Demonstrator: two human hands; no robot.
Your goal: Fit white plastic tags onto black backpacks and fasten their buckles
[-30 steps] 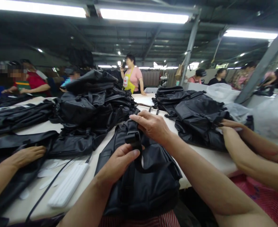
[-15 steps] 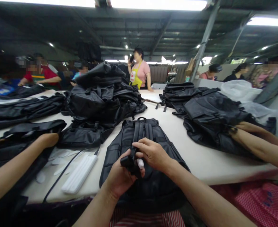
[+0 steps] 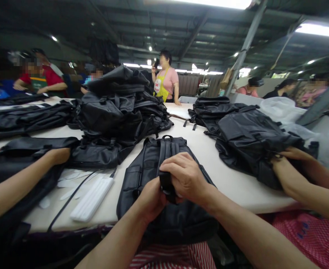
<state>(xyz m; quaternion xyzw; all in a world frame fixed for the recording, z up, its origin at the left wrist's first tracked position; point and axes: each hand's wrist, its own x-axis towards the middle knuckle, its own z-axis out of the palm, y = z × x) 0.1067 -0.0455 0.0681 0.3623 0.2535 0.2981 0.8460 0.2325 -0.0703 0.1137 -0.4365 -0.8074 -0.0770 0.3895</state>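
Note:
A black backpack (image 3: 130, 186) lies on the pale table before me, its top handle pointing away and its shoulder straps upward. Above its middle, my left hand (image 3: 152, 198) is closed around a bunched black strap (image 3: 167, 183). My right hand (image 3: 187, 176) is closed on the same strap from the other side, its fingers curled over the top. The two hands almost touch. My right palm hides part of the strap, and the left fingertips are mostly out of sight.
A tall pile of black bags (image 3: 111, 116) stands at the back left, another stack (image 3: 245, 127) at the right. A white power strip (image 3: 93, 198) with a cable lies left of the backpack. Co-workers' arms (image 3: 27, 179) reach in from both sides. A person in a yellow apron (image 3: 161, 84) stands behind.
My right hand has turned and wrapped over the strap; before, its fingertips were picking at it. A small white piece near the fingers is now hidden. The view has shifted slightly.

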